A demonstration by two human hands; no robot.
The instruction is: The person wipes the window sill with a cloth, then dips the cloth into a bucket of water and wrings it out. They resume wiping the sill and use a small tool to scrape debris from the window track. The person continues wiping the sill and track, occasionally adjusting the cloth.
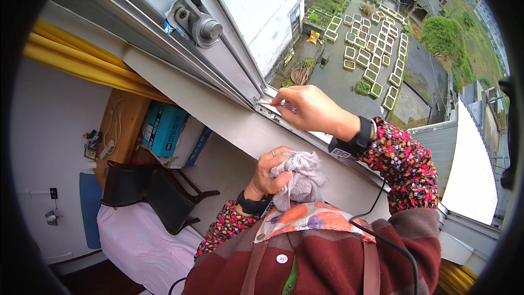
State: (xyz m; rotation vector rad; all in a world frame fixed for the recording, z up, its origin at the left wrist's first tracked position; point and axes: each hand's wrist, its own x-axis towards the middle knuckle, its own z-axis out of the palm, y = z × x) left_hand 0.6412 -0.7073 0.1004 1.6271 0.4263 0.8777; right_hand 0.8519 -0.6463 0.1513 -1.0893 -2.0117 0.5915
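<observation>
My right hand (313, 110) grips a thin tool (282, 105) with a reddish part; its type cannot be told. The tool's slim end points into the corner of the window track (268, 111), where dark and pale grime lies. Crumpled in my left hand (266, 174) is a greyish-white cloth (302, 176), held in front of my chest on the room side of the sill. Beside the tool's tip, the grey metal window frame (229, 71) runs up to the left, with a round-knobbed metal fitting (200, 24) on it.
The pale window sill (172, 94) slants across the view. Outside, far below, lies a yard with several planter boxes (370, 73). On the room side are a black chair (170, 196), a blue box (166, 129) and a yellow curtain (82, 57). A black cable (393, 241) crosses my clothing.
</observation>
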